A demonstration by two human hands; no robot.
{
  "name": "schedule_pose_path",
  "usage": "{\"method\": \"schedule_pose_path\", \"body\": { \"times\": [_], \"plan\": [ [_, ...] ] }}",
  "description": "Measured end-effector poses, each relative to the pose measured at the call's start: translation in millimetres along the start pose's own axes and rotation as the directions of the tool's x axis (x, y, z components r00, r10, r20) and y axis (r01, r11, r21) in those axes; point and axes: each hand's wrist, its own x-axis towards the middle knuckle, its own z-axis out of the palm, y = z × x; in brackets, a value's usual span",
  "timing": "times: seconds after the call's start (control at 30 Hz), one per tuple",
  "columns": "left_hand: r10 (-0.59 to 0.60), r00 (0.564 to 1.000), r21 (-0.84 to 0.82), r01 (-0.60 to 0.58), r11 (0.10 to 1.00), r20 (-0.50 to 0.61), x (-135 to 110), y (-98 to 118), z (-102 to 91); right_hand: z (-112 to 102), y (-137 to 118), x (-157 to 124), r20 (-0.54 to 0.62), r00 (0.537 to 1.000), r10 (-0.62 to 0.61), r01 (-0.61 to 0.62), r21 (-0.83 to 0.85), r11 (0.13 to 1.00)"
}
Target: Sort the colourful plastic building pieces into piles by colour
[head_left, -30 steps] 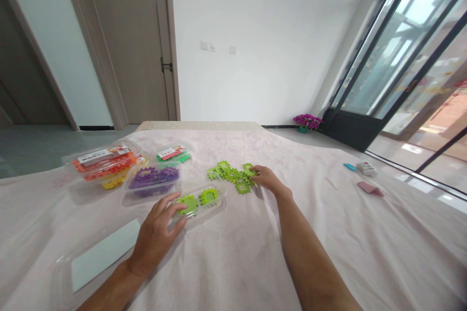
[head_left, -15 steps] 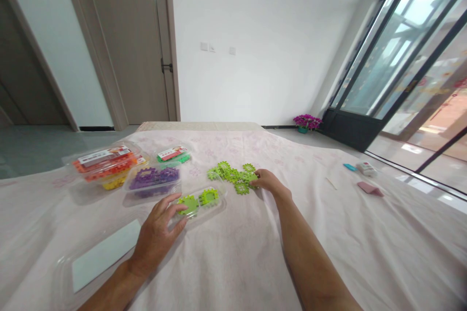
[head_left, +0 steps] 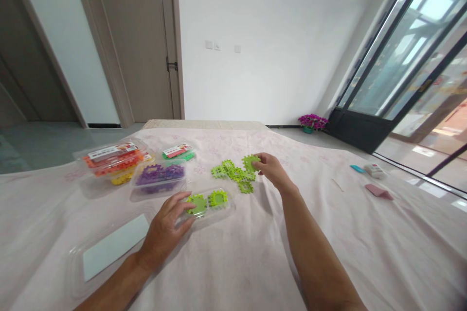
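Observation:
My right hand (head_left: 272, 171) pinches a lime-green gear-shaped building piece (head_left: 250, 162) by its right edge, lifted and tilted so its face shows. Just below and left of that piece lies a loose pile of lime-green gear pieces (head_left: 235, 174) on the cloth. My left hand (head_left: 171, 221) grips the left end of a clear plastic box (head_left: 228, 208), its thumb at the near side and its fingers over the rim. Inside that box sit two groups of lime-green pieces (head_left: 218, 198), the left one partly covered by my fingertips.
At left stand a clear box of purple pieces (head_left: 160, 175), stacked boxes with orange pieces (head_left: 113, 159) and a green-piece box (head_left: 178, 152). A clear lid with a white panel (head_left: 116, 248) lies near my left forearm. To the right are a pink paper (head_left: 378, 191) and a white box (head_left: 373, 170).
My right hand has raised one lime-green gear piece from the right side of the pile. My left hand stays on the clear box. The whole view has shifted slightly.

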Motion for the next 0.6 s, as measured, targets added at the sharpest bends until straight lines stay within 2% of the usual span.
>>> {"method": "schedule_pose_path", "body": {
  "times": [0.1,0.2,0.33,0.43,0.5,0.6],
  "plan": [
    [-0.014,1.000,-0.025,0.014,1.000,0.011,1.3,1.5,0.1,19.0,-32.9,-14.7,0.135,0.988,-0.079,0.046,0.234,0.971],
    [-0.070,0.997,-0.041,0.071,0.997,0.024,1.0,2.5,0.7,46.1,-55.9,-31.5,0.314,0.934,-0.172,0.067,0.319,0.945],
    [-0.131,0.990,-0.064,0.134,0.989,0.048,-0.6,3.7,1.1,77.8,-66.3,-47.6,0.440,0.873,-0.209,0.195,0.078,0.978],
    [-0.107,0.992,-0.074,0.111,0.991,0.060,-0.4,4.8,0.3,93.0,-67.3,-54.0,0.465,0.860,-0.209,0.299,-0.129,0.945],
    [-0.085,0.994,-0.067,0.089,0.994,0.064,0.3,5.2,-0.4,100.6,-66.8,-55.7,0.497,0.844,-0.201,0.324,-0.174,0.930],
    [-0.049,0.997,-0.054,0.052,0.997,0.062,1.1,4.7,-0.8,108.8,-64.6,-55.5,0.562,0.805,-0.191,0.313,-0.129,0.941]
  ]
}}
